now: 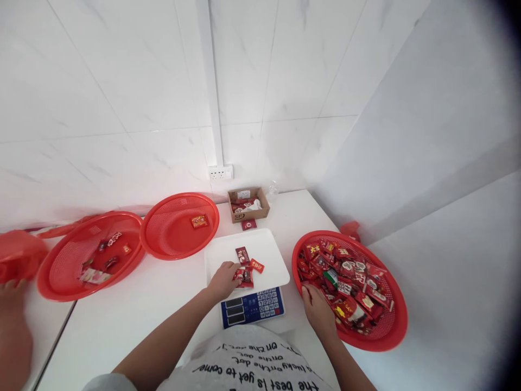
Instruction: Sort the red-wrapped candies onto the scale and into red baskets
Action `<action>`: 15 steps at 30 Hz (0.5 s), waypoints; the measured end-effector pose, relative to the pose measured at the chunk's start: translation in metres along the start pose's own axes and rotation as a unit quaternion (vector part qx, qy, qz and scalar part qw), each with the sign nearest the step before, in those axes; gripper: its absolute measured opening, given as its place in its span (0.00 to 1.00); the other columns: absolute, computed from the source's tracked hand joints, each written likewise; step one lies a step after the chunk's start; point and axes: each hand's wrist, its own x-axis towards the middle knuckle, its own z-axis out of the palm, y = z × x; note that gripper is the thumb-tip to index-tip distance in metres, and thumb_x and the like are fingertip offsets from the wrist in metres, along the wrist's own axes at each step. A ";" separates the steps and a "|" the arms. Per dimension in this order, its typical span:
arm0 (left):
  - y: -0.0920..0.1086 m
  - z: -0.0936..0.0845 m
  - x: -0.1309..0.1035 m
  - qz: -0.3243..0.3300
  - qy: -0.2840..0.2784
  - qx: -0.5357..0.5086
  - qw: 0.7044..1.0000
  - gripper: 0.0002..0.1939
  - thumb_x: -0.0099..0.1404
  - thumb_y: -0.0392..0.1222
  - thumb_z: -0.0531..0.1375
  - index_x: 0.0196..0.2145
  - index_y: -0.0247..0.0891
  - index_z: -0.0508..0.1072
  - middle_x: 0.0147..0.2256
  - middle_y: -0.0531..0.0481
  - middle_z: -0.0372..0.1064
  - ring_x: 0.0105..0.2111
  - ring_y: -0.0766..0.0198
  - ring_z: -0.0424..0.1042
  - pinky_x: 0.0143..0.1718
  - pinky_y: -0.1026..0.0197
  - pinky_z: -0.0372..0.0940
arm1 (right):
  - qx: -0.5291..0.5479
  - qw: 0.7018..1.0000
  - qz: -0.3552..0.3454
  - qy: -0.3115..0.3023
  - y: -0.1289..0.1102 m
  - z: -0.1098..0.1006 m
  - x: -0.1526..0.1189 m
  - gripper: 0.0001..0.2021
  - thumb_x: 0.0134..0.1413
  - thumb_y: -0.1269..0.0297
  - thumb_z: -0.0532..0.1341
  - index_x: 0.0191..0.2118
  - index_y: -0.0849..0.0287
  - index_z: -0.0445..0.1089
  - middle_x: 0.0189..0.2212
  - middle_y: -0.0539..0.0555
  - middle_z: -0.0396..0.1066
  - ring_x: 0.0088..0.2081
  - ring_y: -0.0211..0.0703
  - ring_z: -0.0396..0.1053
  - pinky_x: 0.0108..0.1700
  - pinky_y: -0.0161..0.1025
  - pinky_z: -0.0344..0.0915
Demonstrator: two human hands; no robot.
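**White counter (109, 317): packets partly transferred to tray**

A tiled wall (122, 81) backs the counter. The hands are well apart. The left hand (223, 279) touches red packets (246, 278) on the scale tray (268, 247); whether it grips them cannot be determined. The right hand (317, 310) is at the near-left rim of the right basket (393, 336); its grip cannot be determined.

Status (judged): early to partway. A few packets lie on the tray, including an orange packet (257, 265); most lie in the right basket. The scale (266, 307) shows no legible reading.

Beyond the tray, a cardboard box (240, 217) holds further packets. The middle basket (163, 236) contains one packet; the left basket (57, 282), a few. A co-worker's hand (11, 291) is at far left.
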 end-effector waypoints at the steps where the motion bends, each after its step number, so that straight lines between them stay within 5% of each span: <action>1: 0.000 0.000 -0.001 -0.020 -0.001 -0.019 1.000 0.23 0.54 0.37 0.58 0.49 0.40 0.66 0.46 0.45 0.65 0.49 0.56 0.62 0.50 0.56 0.57 | -0.001 1.000 0.002 0.000 0.000 0.000 0.000 0.23 0.57 0.53 0.42 0.46 0.59 0.66 0.49 0.59 0.66 0.50 0.47 0.62 0.49 0.40 0.59; 7: -0.007 -0.016 -0.001 -0.126 0.054 -0.238 0.962 0.20 0.50 0.37 0.63 0.43 0.39 0.67 0.39 0.49 0.68 0.36 0.60 0.69 0.40 0.58 0.64 | -0.017 1.000 0.011 -0.009 0.000 0.001 0.001 0.23 0.57 0.53 0.41 0.47 0.59 0.66 0.50 0.59 0.66 0.50 0.47 0.63 0.48 0.40 0.59; 9: -0.011 -0.033 0.004 -0.147 0.122 -0.364 0.911 0.22 0.51 0.40 0.64 0.44 0.37 0.65 0.36 0.48 0.69 0.34 0.61 0.70 0.39 0.57 0.65 | -0.018 1.000 0.011 -0.014 0.000 0.000 0.001 0.24 0.57 0.53 0.41 0.47 0.59 0.66 0.50 0.59 0.66 0.50 0.47 0.63 0.48 0.40 0.59; 13: -0.020 -0.073 0.015 -0.149 0.292 -0.571 0.753 0.26 0.57 0.40 0.61 0.51 0.38 0.56 0.39 0.46 0.68 0.36 0.65 0.72 0.42 0.58 0.66 | -0.018 1.000 0.012 -0.015 -0.002 -0.002 0.000 0.23 0.58 0.54 0.41 0.47 0.60 0.66 0.50 0.59 0.66 0.50 0.47 0.63 0.49 0.40 0.58; 15: -0.022 -0.081 0.018 -0.154 0.333 -0.583 0.725 0.32 0.60 0.42 0.59 0.56 0.42 0.48 0.42 0.45 0.67 0.38 0.65 0.72 0.44 0.58 0.66 | -0.016 1.000 0.009 -0.014 -0.003 -0.002 0.000 0.22 0.58 0.55 0.41 0.46 0.59 0.66 0.50 0.58 0.66 0.50 0.46 0.63 0.49 0.40 0.58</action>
